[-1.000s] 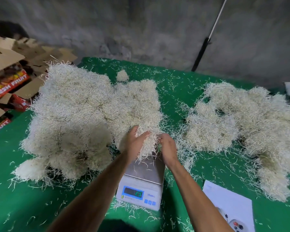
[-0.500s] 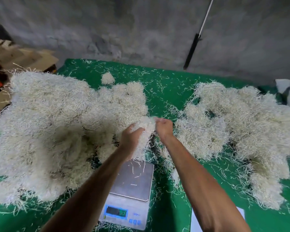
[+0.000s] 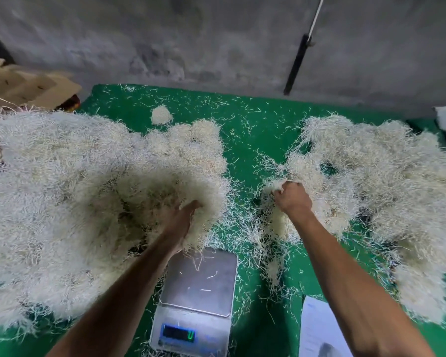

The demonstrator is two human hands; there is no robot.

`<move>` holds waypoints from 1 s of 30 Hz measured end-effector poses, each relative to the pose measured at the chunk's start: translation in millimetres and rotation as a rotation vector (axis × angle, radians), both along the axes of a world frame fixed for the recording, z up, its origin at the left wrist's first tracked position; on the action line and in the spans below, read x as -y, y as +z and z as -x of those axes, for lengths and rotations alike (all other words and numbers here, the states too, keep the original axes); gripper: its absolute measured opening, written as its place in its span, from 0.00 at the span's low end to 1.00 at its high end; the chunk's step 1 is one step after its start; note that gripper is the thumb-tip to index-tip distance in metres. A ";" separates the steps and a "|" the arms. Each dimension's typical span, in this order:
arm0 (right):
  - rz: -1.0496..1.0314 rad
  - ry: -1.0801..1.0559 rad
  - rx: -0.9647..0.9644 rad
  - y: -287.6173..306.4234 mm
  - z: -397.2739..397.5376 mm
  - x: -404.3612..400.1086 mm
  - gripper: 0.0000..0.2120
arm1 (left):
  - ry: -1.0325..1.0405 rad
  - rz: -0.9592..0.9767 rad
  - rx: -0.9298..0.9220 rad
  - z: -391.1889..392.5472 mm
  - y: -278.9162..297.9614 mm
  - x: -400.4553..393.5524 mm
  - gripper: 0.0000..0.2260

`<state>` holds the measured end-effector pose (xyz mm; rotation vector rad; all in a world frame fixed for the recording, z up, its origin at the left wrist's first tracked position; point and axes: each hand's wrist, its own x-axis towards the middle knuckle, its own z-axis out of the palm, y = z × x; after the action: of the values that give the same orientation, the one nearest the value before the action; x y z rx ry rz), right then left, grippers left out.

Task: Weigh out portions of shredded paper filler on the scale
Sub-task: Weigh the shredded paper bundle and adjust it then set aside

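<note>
A silver digital scale (image 3: pixel 198 292) stands on the green table (image 3: pixel 247 140) at the near middle, its platform bare except for a few paper strands, its display lit. A big heap of cream shredded paper (image 3: pixel 70 191) covers the left side. My left hand (image 3: pixel 183 217) is pushed into its right edge, fingers buried in the shreds. A second spread of shredded paper (image 3: pixel 371 191) lies on the right. My right hand (image 3: pixel 292 198) grips a clump of shreds at that pile's left edge, fingers curled round it.
Loose strands litter the green cloth between the piles. A white sheet of paper (image 3: pixel 317 331) lies right of the scale. Cardboard boxes (image 3: pixel 23 86) stand at the far left. A dark pole (image 3: pixel 298 63) leans on the grey wall behind. A small tuft (image 3: pixel 161 114) sits apart at the back.
Both hands held one clump together above the scale; they have separated. My left hand went into the left heap, my right hand carried a clump over to the right pile.
</note>
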<state>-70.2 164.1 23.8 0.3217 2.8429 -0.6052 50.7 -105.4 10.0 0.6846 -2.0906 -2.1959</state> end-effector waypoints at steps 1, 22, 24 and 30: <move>-0.151 0.051 -0.068 1.3 -5.1 3.4 0.15 | 0.003 0.015 0.010 2.3 -1.7 -3.2 0.19; 0.982 -0.384 0.077 5.1 1.2 91.7 0.05 | -0.192 0.159 0.045 17.2 22.5 -23.6 0.16; 0.998 -0.424 0.085 2.8 -2.7 98.2 0.10 | -0.189 0.185 0.043 19.1 18.5 -16.7 0.16; 1.014 -0.528 0.080 3.0 -4.1 127.4 0.15 | -0.142 0.156 0.023 17.3 20.4 -7.7 0.14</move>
<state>-66.1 36.7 26.8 0.8401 1.9830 -1.9174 33.4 -97.7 30.4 0.5681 -2.3591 -2.0698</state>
